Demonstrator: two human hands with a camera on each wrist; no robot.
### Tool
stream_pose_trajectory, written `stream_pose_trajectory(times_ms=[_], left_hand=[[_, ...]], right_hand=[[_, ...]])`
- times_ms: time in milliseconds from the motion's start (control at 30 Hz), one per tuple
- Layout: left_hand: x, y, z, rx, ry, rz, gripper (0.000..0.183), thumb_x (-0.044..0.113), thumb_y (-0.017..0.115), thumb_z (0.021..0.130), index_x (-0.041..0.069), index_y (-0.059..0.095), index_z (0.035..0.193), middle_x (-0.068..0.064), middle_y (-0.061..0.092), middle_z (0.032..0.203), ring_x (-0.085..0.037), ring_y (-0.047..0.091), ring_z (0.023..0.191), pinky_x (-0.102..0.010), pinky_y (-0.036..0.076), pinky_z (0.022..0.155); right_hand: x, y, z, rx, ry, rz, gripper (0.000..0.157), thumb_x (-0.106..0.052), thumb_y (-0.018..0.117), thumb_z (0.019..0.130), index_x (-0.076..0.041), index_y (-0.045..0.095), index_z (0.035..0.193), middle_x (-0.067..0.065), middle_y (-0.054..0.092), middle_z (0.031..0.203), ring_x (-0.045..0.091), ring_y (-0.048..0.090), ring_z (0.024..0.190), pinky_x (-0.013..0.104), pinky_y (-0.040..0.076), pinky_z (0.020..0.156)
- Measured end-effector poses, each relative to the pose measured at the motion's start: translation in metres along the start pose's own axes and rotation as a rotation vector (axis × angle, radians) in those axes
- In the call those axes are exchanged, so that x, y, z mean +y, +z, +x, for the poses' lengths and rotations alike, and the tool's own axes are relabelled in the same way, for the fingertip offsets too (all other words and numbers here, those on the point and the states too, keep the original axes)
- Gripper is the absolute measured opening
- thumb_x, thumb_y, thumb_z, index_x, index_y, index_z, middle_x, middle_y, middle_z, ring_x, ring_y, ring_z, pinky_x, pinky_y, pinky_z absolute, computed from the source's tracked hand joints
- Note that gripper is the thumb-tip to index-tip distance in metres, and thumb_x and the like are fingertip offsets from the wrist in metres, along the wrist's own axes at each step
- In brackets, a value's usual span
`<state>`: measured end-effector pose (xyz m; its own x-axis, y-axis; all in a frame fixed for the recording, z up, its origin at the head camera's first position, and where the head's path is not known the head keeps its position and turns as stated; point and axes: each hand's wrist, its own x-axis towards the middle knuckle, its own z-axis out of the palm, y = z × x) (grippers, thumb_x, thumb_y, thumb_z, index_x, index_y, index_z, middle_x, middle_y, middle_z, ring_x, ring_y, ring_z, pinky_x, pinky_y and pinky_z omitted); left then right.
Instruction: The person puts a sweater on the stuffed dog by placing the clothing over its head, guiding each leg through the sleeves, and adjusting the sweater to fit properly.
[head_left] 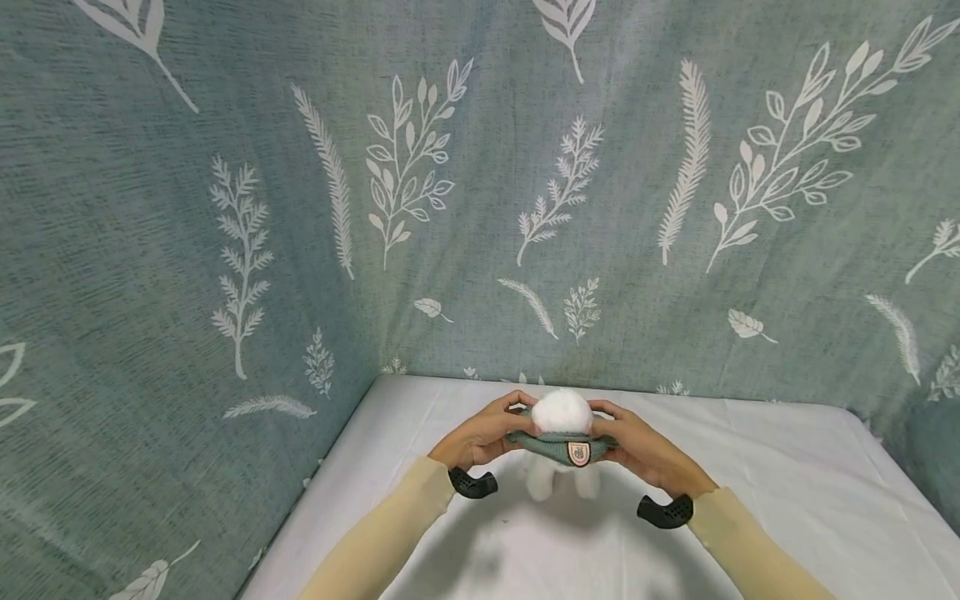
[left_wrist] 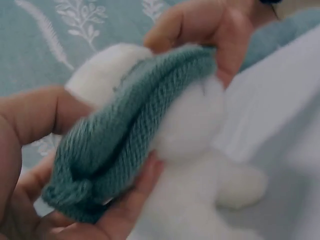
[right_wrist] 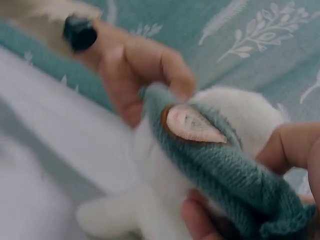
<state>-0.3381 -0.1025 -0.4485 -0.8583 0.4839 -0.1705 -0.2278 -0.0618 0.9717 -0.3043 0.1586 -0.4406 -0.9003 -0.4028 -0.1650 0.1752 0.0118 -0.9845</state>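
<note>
A blue-green curtain (head_left: pixel 480 317) with white leaf and fern prints closes off the space ahead and to my left, and a smooth white cloth (head_left: pixel 780 483) lies spread below my hands. Right between my fingers (left_wrist: pixel 142 185) is a green knitted band (head_left: pixel 547 451), drawn across the front of a white plush toy (head_left: pixel 562 411). A shield-shaped badge (head_left: pixel 578 453), pale pink inside a dark rim, sits on the knit, closer to my right-hand fingers. The toy's round white top rises above the knit between my two thumbs, and its stubby legs show below my fingers; I can't tell whether they touch the cloth. My left hand (head_left: pixel 487 433) pinches one end of the knit, fingers narrowed on both faces of it. My right hand (head_left: pixel 641 450) grips the other end the same way. Just behind each hand I have a black wristband (head_left: pixel 472 483), and farther back from my fingers come my cream sleeves (head_left: pixel 382 533). Soft shadows fall on the cloth nearer me than my fingertips.
</note>
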Motion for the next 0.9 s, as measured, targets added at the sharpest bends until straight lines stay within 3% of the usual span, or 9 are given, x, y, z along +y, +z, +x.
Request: stream_pose_trajectory(times_ms=[200,467,667,900], left_hand=[[-0.006,0.005,0.003,0.042,-0.019,-0.072,0.045,-0.007,0.068,0.080,0.009,0.060,0.121,-0.015,0.063,0.115,-0.020,0.061,0.086,-0.028,0.053,0.069],[-0.006,0.000,-0.001,-0.021,-0.016,0.006,0.047,0.000,0.072,0.090,0.010,0.057,0.133,-0.019,0.057,0.128,-0.025,0.062,0.096,-0.039,0.056,0.083],[-0.005,-0.001,-0.004,-0.048,-0.012,0.026,0.053,0.003,0.075,0.092,0.012,0.052,0.139,-0.021,0.054,0.131,-0.029,0.066,0.102,-0.043,0.058,0.088],[-0.003,0.005,-0.008,-0.049,-0.014,0.056,0.061,0.009,0.080,0.090,0.015,0.050,0.143,-0.018,0.054,0.133,-0.030,0.065,0.107,-0.045,0.058,0.089]], right_hand=[[0.003,0.002,0.003,0.062,0.026,0.061,0.055,-0.003,0.051,0.092,0.003,0.042,0.145,0.023,0.048,0.134,0.028,0.050,0.105,0.039,0.051,0.084],[0.006,-0.008,-0.001,-0.100,0.039,0.114,0.064,-0.015,0.051,0.104,-0.003,0.021,0.160,0.027,0.033,0.150,0.031,0.049,0.122,0.046,0.049,0.099],[0.008,-0.008,-0.002,-0.131,0.032,0.141,0.070,-0.021,0.057,0.105,-0.004,0.018,0.161,0.026,0.034,0.151,0.029,0.052,0.124,0.046,0.049,0.103],[0.009,-0.007,-0.003,-0.143,0.014,0.127,0.071,-0.021,0.060,0.104,-0.002,0.020,0.160,0.020,0.045,0.141,0.026,0.055,0.118,0.040,0.050,0.098]])
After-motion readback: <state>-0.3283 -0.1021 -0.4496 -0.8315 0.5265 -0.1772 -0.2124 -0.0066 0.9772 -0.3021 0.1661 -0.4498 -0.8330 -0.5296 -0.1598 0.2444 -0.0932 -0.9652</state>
